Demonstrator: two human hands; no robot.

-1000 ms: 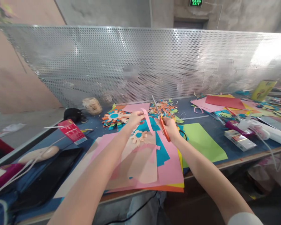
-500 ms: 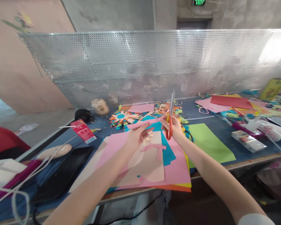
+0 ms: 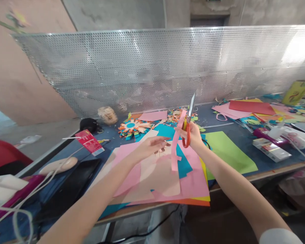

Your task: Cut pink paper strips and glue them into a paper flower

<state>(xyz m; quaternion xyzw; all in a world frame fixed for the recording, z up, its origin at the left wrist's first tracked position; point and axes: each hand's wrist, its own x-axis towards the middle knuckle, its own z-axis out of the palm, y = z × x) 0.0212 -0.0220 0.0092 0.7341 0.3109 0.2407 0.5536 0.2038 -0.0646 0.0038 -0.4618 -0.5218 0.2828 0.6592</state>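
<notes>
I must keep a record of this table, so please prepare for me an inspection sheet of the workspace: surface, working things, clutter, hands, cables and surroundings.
Surface: blue tabletop, covered in front of the person by stacked coloured sheets.
Job's things: scissors with red-orange handles; pink strip; green sheet right of the stack; paper flower beyond it.
Clutter: paper scraps behind the stack; red packet and dark flat object on the left.
Left hand: open above the sheets, nothing seen in it.
Right hand: holds scissors, blades upward, and the pink strip.
Cables: white cable at left; black cable below the table edge.
Surroundings: perforated metal screen behind the table, grey wall beyond.
</notes>
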